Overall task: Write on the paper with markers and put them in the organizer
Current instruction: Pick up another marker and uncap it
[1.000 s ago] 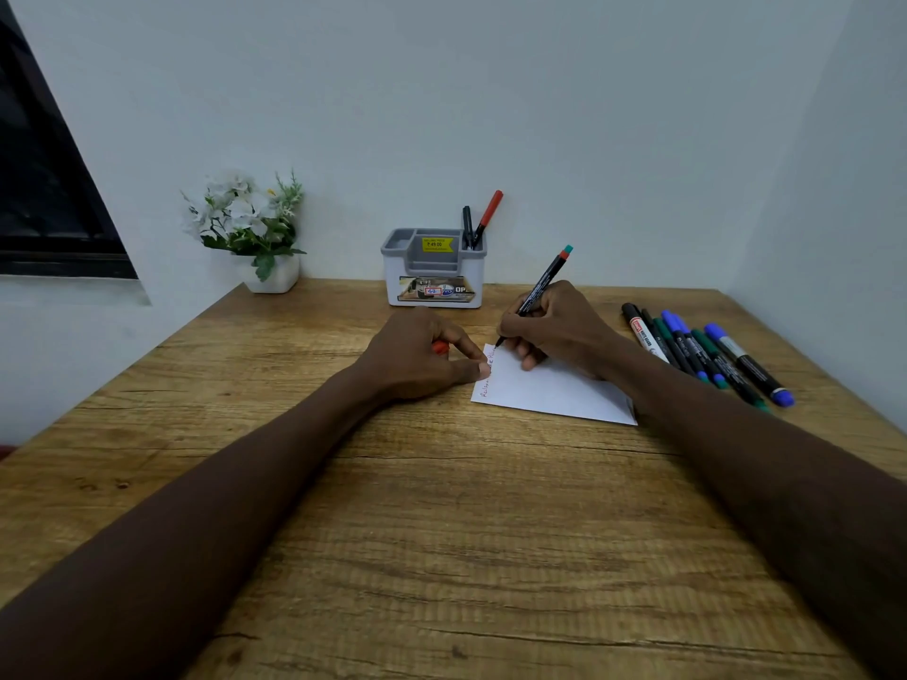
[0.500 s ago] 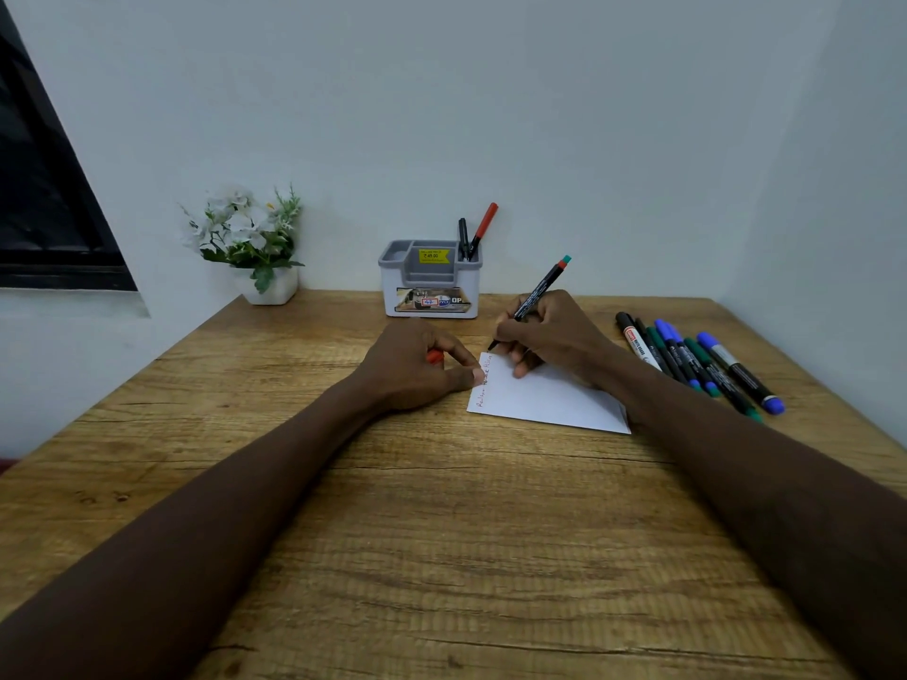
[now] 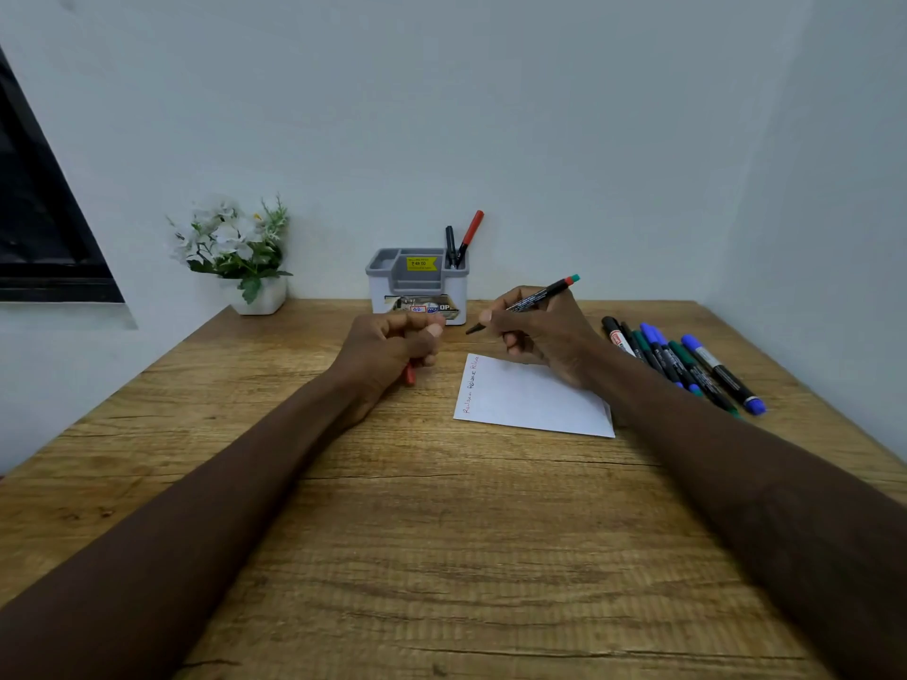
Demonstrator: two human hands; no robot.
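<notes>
Marker [image 3: 524, 302] with red-and-teal end: gripped in right hand [image 3: 540, 331], barrel tilted, uncapped tip pointing left and down, clear of the sheet and hovering over bare wood beyond the paper's far corner. Half a second ago, tip pressed against the paper's near-left area; now lifted away. Fingers [image 3: 487, 316] closed around the barrel in a writing pinch.

Paper [image 3: 532, 397]: flat on the table [image 3: 441, 532], a line of red writing along its left edge. Heel of the right hand resting over the far right corner.

Left hand [image 3: 392, 346]: curled into a loose fist, a small red piece, probably the marker's cap [image 3: 410, 374], protruding from below the palm. Previously at the paper's left edge, steadying it; now raised and shifted left, no contact with the sheet.

Judgement: writing stroke with this marker complete. Hands converging, tip toward cap, so recapping likely next, followed by transfer to the organizer.

Organizer [image 3: 417, 287]: grey and white, standing at the back edge of the table against the wall, just behind both hands. Right compartment already holding two markers [image 3: 461, 240], one black, one with a red cap.

Remaining markers [image 3: 687, 370]: a row lying side by side on the table right of the paper, blue, green and black caps, untouched. Task well short of finished.

Flower pot [image 3: 255, 292]: back left, well apart from the work area.
</notes>
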